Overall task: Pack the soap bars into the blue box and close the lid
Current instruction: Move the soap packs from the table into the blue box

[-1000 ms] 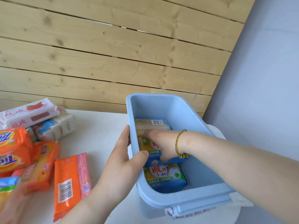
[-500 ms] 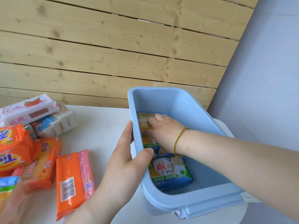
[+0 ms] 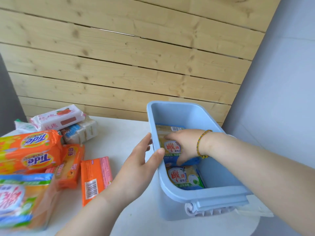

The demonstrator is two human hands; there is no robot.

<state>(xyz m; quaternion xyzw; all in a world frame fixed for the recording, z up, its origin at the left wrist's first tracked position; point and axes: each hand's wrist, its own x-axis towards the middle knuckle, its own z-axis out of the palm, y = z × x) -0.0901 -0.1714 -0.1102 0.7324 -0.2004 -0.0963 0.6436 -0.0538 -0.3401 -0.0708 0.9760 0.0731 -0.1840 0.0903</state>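
While the left hand [image 3: 136,169] grips the left rim of the blue box [image 3: 219,169], thumb hooked over the edge and fingers pressed against the outside wall, the right hand [image 3: 183,143] reaches down inside the box. Its fingers are spread over a blue-and-green wrapped soap bar [image 3: 170,133] lying against the box's left inner wall; the hand seems to press or clasp the bar, though the exact hold is hidden by the palm. A beaded bracelet [image 3: 201,143] circles the right wrist. Nearer the box's front wall lies a second soap bar [image 3: 185,178] of the same kind, flat on the floor of the box. The box stands on a white table [image 3: 119,133], lid open. To the left of the box, more soap waits on the table: an orange-and-pink bar [image 3: 94,179] closest, an orange pack [image 3: 70,166] beside it, a stack of orange Tide bars [image 3: 32,150] farther left, a white bar with pink print [image 3: 58,117] toward the wooden plank wall [image 3: 119,65], and a blurred blue-and-green pack [image 3: 22,200] at the left edge of the view.
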